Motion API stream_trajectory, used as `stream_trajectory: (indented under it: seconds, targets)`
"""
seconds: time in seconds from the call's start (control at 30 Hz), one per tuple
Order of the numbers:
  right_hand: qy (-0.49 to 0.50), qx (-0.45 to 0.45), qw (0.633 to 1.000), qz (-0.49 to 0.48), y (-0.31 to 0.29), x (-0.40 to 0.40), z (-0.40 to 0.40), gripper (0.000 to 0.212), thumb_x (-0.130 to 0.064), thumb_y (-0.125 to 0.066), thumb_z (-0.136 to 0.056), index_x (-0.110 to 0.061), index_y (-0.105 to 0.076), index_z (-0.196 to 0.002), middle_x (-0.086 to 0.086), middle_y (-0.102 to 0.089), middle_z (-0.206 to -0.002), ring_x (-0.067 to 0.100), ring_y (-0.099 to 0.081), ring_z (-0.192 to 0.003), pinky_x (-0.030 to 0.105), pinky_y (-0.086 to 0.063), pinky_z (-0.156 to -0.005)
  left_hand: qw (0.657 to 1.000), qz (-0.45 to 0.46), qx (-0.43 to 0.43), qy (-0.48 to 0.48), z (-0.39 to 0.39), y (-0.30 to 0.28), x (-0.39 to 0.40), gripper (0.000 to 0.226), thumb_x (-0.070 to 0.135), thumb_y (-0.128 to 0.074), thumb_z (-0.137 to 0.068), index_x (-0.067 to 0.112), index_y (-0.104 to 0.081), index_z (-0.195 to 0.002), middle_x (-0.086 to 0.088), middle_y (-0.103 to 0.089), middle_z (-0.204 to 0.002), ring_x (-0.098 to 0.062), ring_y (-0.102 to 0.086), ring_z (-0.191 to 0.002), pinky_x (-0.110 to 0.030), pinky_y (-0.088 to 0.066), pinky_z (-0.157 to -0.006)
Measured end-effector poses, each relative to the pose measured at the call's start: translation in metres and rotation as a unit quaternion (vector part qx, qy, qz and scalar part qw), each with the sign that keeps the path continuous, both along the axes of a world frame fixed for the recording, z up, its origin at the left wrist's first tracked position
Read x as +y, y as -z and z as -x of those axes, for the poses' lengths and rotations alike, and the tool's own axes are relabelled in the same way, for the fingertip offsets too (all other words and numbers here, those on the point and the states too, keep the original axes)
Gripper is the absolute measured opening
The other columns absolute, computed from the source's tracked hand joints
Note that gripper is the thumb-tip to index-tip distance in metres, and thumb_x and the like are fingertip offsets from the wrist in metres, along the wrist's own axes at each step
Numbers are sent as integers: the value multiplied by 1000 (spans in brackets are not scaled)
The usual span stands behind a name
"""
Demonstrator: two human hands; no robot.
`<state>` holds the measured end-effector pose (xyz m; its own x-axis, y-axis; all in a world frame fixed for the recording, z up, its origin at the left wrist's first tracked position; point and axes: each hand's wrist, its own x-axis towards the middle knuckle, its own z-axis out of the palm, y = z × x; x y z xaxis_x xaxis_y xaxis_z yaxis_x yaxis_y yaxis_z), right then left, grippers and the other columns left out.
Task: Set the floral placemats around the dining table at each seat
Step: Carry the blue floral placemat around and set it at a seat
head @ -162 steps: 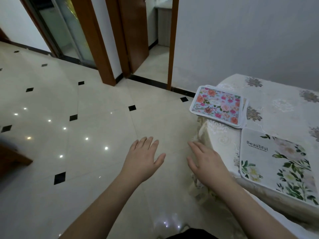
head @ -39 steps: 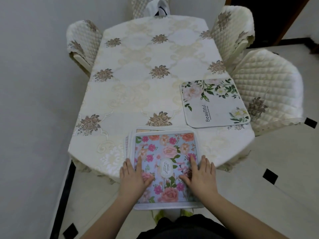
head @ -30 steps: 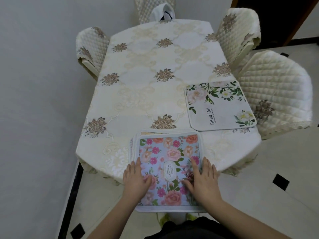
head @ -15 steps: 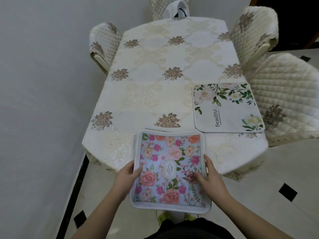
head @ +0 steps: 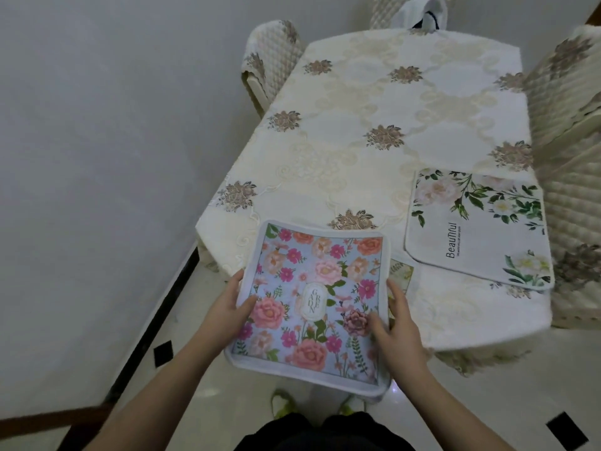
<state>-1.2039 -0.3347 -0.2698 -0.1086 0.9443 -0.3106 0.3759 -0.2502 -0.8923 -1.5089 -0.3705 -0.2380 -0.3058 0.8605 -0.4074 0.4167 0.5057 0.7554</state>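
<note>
Bench (head: 406, 102): oblong dining surface draped in a cream tablecloth patterned with pale scroll medallions and brown-gold flower clusters, cloth hanging over the near edge. Its left long side stands close to a plain grey-white wall (head: 97, 157). Floor (head: 227, 402) of glossy cream tile with small black diamond insets; a dark skirting strip (head: 153, 327) runs along the wall's foot.

Chairs in quilted cream covers: one at the far left corner (head: 270, 50), one at the far end (head: 383, 9), two along the right side (head: 572, 102). A white cloth item with dark trim (head: 422, 11) sits at the far end; cannot tell what it is.

White rectangular placemat printed with green leaves, pale blooms and the word "Beautiful" (head: 478, 229) lies flat on the bench at the near right seat.

Pale blue rectangular placemat with pink and peach roses and a white border (head: 312, 304) is held above the near left corner of the bench, its near half out over the floor. Left hand (head: 227, 310) grasps its left edge, thumb on top. Right hand (head: 396, 327) grasps its right edge, thumb likewise on top. Both grips are closed on this mat.

A sliver of another floral mat (head: 401, 275) shows on the bench just beside the right hand.
</note>
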Motion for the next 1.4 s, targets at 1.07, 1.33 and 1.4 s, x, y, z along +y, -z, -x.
stream_trajectory:
  seconds: [1.07, 1.33, 1.4]
  targets:
    - [-259, 24, 964, -54, -50, -141, 325, 61, -20, -57, -95, -48, -30, -142, -4, -62, -125, 14, -71, -96, 40, -62, -69, 931, -126, -114, -323, 255, -42, -308, 58, 15, -60, -97, 42, -36, -143, 4, -69, -111, -16, -75, -84, -31, -61, -60]
    - [-311, 32, 946, -82, -61, -155, 378, 58, -21, -56, -96, -44, -30, -142, -7, -63, -123, 12, -71, -95, 43, -61, -75, 903, -166, -133, -373, 285, -46, -349, 60, 10, -59, -97, 40, -39, -145, 1, -71, -114, -20, -75, -90, -40, -62, -67]
    - [-315, 36, 945, -78, -63, -152, 385, 58, -21, -56, -96, -45, -30, -142, -7, -63, -123, 12, -71, -96, 44, -61, -76, 898, -165, -139, -383, 288, -47, -349, 62, 11, -60, -96, 40, -38, -146, 1, -71, -114, -21, -75, -89, -40, -62, -65]
